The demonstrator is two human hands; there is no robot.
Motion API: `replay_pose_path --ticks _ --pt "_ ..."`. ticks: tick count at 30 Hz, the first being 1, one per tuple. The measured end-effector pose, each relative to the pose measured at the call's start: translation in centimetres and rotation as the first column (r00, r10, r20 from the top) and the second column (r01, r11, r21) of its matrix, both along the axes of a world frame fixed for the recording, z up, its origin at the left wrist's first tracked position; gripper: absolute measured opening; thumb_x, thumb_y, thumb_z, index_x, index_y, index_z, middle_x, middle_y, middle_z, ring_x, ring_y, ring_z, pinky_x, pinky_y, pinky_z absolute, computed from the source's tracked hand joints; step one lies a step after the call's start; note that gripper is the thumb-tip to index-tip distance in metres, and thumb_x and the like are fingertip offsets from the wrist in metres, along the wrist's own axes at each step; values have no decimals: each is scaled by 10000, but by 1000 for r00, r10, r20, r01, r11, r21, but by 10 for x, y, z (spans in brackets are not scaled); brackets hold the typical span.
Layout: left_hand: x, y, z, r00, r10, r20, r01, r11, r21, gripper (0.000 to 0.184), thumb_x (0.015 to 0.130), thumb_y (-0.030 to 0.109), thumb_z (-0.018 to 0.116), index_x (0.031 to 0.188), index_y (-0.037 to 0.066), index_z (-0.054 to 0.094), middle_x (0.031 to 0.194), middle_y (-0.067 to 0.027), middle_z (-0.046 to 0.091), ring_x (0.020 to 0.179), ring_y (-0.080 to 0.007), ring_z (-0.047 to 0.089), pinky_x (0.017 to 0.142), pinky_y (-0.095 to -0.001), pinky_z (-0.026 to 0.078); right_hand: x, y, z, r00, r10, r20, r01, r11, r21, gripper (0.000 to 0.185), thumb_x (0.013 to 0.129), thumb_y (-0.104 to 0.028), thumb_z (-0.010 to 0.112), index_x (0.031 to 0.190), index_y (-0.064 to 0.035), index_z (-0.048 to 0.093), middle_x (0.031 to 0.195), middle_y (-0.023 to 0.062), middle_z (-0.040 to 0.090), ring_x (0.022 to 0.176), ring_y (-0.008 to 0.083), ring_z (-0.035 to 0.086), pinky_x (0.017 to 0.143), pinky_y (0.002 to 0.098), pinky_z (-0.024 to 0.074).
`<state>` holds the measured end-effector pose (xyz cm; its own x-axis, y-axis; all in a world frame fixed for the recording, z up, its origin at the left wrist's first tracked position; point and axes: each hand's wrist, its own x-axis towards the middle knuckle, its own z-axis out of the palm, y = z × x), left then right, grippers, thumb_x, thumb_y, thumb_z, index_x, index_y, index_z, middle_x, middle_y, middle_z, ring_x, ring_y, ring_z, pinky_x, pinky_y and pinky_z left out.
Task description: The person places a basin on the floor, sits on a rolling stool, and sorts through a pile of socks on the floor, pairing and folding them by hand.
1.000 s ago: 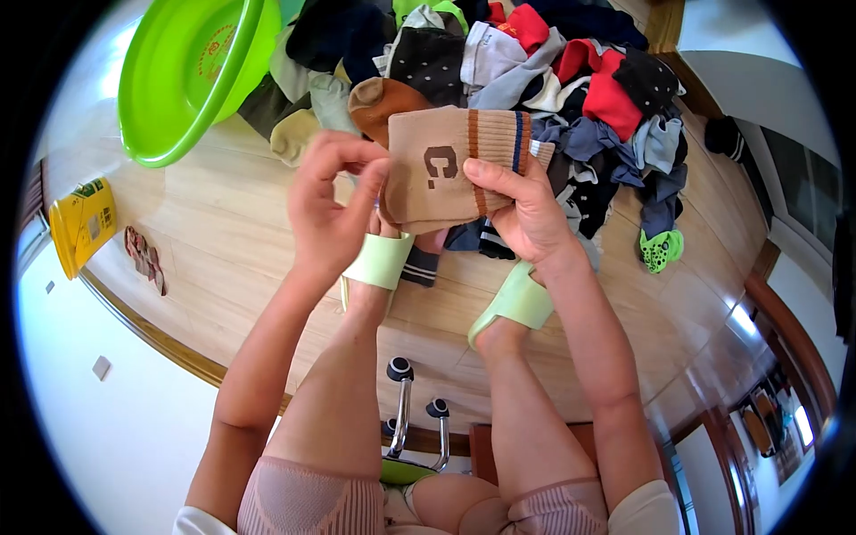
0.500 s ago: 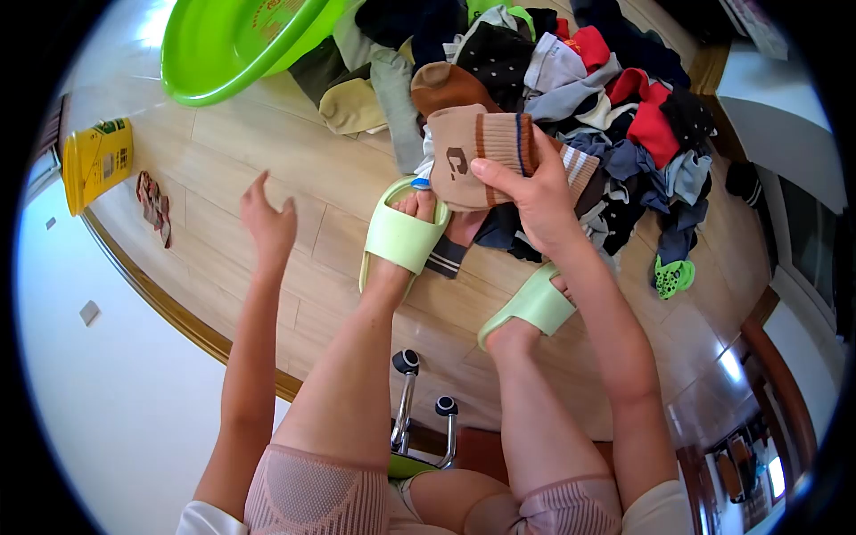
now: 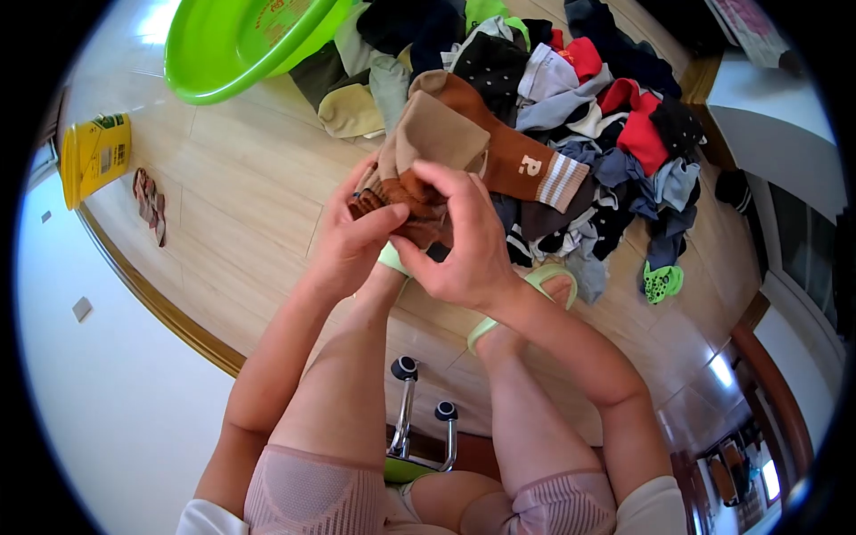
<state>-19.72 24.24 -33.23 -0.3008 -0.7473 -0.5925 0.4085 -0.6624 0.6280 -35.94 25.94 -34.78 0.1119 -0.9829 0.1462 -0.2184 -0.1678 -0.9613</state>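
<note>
Tan socks (image 3: 443, 134) with brown ribbed cuffs are held between both hands, above the floor near my feet. My left hand (image 3: 352, 234) grips the bunched cuff end, its thumb pressed on top. From the right, my right hand (image 3: 459, 236) pinches the same bunched fabric with thumb and fingers. Just behind them a rust-brown sock (image 3: 513, 165) with white stripes and a letter P lies on the pile. The part of the tan socks under my fingers is hidden.
A large heap of mixed socks (image 3: 553, 85) spreads over the floor. Beside it stands a green basin (image 3: 223, 80). On the left are a yellow bucket (image 3: 96, 160) and a patterned cloth item (image 3: 149, 205). Chair casters (image 3: 404, 368) show between my legs.
My left hand has come in from the left and taken hold of the tan socks. They have turned, their cuffs now bunched towards the left. The rust-brown sock is more exposed.
</note>
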Motion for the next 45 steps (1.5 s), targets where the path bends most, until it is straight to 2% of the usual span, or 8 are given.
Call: replay_pose_path --ticks 3,7,16,21,28,36,42,45 --pt "8 -1 5 976 -11 -215 -2 998 -60 645 815 -51 573 1420 -41 350 1304 -138 552 1203 -224 548 1043 -351 428 2 -2 6 985 -68 160 44 987 152 613 706 -132 771 1251 -25 511 1068 161 572 968 351 574 839 412 482" --pt "6 6 9 996 47 -78 -51 997 -50 565 862 -34 557 1398 -41 380 1284 -133 561 1182 -208 556 1031 -340 434 -4 -13 7 999 2 -49 4 991 130 514 737 -145 750 1185 3 547 1039 156 591 937 318 597 814 387 492" --pt "9 10 3 981 189 45 -192 980 62 247 960 43 532 1197 -23 553 1104 -89 643 989 -172 632 880 -325 528 -12 -21 3 999 -29 -37 33 993 114 284 761 -81 695 989 40 576 1049 173 585 907 329 603 793 378 496" --pt "7 8 7 972 162 169 -174 983 57 210 963 84 568 1149 -11 591 1044 -81 659 948 -150 642 819 -320 549 -7 -14 3 988 98 -119 -79 985 151 463 787 -198 717 1117 47 503 1113 220 575 1000 389 586 858 427 481" --pt "-5 1 7 988 151 8 -152 986 76 194 941 76 615 1108 -22 628 1017 -75 673 882 -131 644 770 -282 543 -12 -17 13 978 101 -181 -22 919 393 807 732 -377 801 1242 103 399 1120 299 574 1022 424 594 870 452 489" --pt "-14 2 -8 955 -46 292 85 989 -121 188 974 130 593 1042 -28 670 1006 -87 675 879 -100 627 784 -275 539 -20 -14 3 995 -28 -95 65 910 409 572 800 -239 754 1189 49 449 947 236 662 880 393 671 747 435 527" --pt "-22 -1 -3 991 126 -48 -126 992 -3 148 960 89 595 1065 -10 627 1023 -87 666 931 -159 641 865 -316 539 -21 -7 1 984 -121 132 54 904 424 372 882 -181 689 1121 36 505 911 212 679 849 349 694 708 394 533" --pt "-31 0 5 992 48 118 -42 998 -50 155 957 123 615 1055 4 632 1004 -71 666 909 -118 624 858 -303 520 -24 -2 1 993 -117 16 101 916 388 338 902 -184 676 1106 34 519 911 207 681 843 314 702 700 377 532"
